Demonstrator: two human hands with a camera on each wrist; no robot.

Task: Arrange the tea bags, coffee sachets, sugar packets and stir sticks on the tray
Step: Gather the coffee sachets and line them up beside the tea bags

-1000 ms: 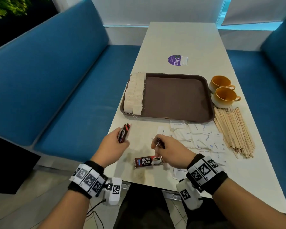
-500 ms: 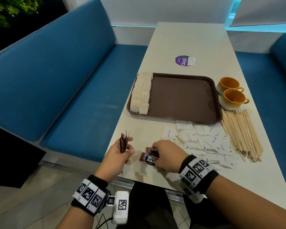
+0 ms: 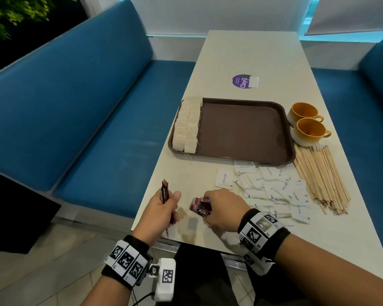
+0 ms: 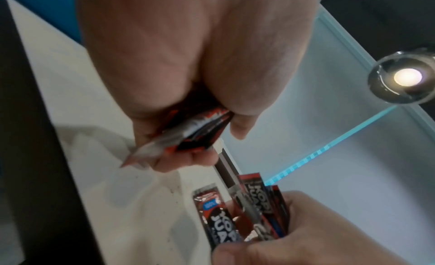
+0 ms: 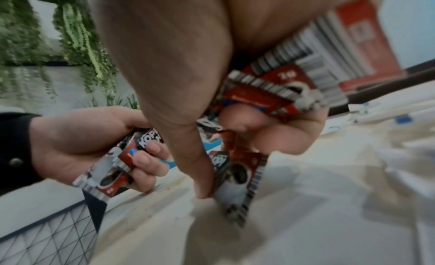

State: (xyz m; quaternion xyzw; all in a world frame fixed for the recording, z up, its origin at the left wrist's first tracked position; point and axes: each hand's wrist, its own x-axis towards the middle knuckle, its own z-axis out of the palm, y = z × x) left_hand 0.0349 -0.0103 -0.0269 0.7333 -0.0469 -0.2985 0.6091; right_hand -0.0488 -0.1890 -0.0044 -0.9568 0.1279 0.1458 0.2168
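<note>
My left hand [image 3: 164, 208] grips a thin stack of red coffee sachets [image 3: 164, 191] on edge at the table's near left edge; the left wrist view shows the stack [image 4: 200, 131] between thumb and fingers. My right hand [image 3: 219, 208] holds several more coffee sachets [image 3: 200, 206] just above the table; in the right wrist view they [image 5: 270, 90] fan out under the palm. The brown tray [image 3: 241, 131] carries two rows of tea bags [image 3: 187, 124] along its left side. White sugar packets [image 3: 272, 186] lie loose in front of the tray. Wooden stir sticks [image 3: 321, 177] lie to their right.
Two yellow cups [image 3: 307, 122] stand right of the tray. A purple sticker [image 3: 244, 81] marks the table beyond it. Blue bench seats [image 3: 86, 129] flank the table on both sides. The table's near edge [image 3: 186, 239] runs just under my hands.
My right hand picked up the sachet that lay flat on the table and now holds it with others. Both hands have drawn closer together near the table's front edge.
</note>
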